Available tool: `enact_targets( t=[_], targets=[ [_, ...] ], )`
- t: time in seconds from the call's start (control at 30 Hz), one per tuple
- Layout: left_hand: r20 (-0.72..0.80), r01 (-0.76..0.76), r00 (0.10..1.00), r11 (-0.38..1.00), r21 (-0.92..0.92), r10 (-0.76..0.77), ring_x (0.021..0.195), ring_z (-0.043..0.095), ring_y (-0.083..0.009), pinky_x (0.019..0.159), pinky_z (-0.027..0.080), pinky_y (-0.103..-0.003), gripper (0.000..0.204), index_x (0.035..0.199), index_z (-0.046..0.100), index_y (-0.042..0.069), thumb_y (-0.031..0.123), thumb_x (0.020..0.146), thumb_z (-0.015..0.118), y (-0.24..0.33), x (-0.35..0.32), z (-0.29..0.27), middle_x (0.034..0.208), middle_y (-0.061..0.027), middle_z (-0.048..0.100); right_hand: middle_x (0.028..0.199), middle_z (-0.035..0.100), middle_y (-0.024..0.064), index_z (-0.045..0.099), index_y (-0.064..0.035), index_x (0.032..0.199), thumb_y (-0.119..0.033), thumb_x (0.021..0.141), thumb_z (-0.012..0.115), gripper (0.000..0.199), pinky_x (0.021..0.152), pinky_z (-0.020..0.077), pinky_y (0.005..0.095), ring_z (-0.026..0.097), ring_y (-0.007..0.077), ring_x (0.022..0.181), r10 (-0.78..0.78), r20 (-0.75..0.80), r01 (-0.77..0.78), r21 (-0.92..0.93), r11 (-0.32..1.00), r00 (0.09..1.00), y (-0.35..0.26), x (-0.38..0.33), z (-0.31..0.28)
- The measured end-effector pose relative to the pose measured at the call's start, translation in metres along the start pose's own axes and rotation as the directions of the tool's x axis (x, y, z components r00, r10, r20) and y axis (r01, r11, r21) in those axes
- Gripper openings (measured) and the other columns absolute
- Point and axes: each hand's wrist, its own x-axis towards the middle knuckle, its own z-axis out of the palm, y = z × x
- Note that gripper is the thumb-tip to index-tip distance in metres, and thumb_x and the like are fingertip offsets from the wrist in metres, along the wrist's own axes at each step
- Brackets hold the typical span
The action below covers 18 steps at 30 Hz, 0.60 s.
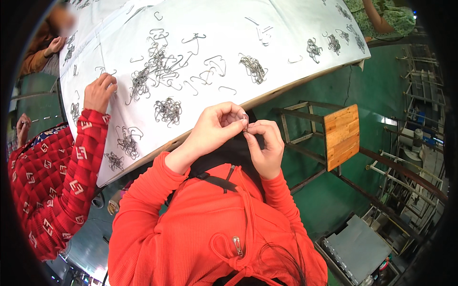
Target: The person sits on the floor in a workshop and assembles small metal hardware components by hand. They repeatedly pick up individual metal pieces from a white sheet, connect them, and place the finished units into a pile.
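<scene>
My left hand (pixel 215 127) and my right hand (pixel 266 147) meet just off the near edge of the table, in front of my red top. Both pinch a small dark metal piece (pixel 246 123) between thumb and fingers. Most of it is hidden by the fingertips, so its full shape does not show. On the white-covered table (pixel 210 24) lies a large loose heap of bent wire hooks (pixel 160 64). Nearer me are a tight pile of hooks (pixel 168 111) and another pile (pixel 253 69). A single hook (pixel 228 89) lies close to the edge.
At my left, a co-worker's hand (pixel 100 91) in a red patterned sleeve reaches onto the table. Other people sit at the far left and far right. A wooden-topped stool (pixel 341 137) stands right of me on the green floor. Metal racks (pixel 405 190) and a grey box (pixel 358 250) lie beyond.
</scene>
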Motion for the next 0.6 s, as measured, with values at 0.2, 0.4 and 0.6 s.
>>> enact_targets(
  t=[0.2, 0.4, 0.6],
  targets=[
    [0.074, -0.359, 0.93, 0.842, 0.404, 0.36, 0.078, 0.06, -0.0096, 0.072, 0.048, -0.024, 0.004, 0.089, 0.061, 0.002, 0.002, 0.086, 0.064, 0.003, -0.009, -0.004, 0.085, -0.0024, 0.061, 0.094, 0.061, 0.0119, 0.063, -0.0013, 0.09, 0.004, 0.076, 0.071, 0.017, 0.072, 0.0503, 0.0318, 0.061, 0.0235, 0.085, -0.053, 0.042, 0.055, -0.049, 0.997, 0.998, 0.008, -0.001, 0.0],
    [0.228, -0.556, 0.797, 0.531, 0.639, 0.56, 0.074, 0.06, -0.0242, 0.067, 0.048, -0.034, 0.017, 0.084, 0.061, 0.006, 0.002, 0.071, 0.07, -0.031, 0.005, -0.028, 0.085, -0.0073, 0.061, 0.089, 0.06, 0.0102, 0.063, -0.0008, 0.09, 0.004, 0.08, 0.067, 0.012, 0.068, 0.049, 0.0292, 0.058, 0.0194, 0.075, -0.022, 0.035, 0.023, -0.042, 0.999, 0.999, 0.016, 0.035, 0.007],
    [0.253, -0.64, 0.703, 0.436, 0.633, 0.665, 0.083, 0.06, -0.0304, 0.073, 0.048, -0.04, 0.016, 0.086, 0.063, 0.007, 0.008, 0.073, 0.07, -0.045, 0.011, -0.03, 0.085, -0.011, 0.061, 0.085, 0.061, 0.0098, 0.065, -0.0063, 0.085, -0.009, 0.079, 0.07, 0.009, 0.071, 0.0486, 0.0388, 0.06, 0.0291, 0.081, -0.174, 0.414, 0.269, -0.184, 0.945, 0.894, 0.01, 0.111, 0.078]
  ],
)
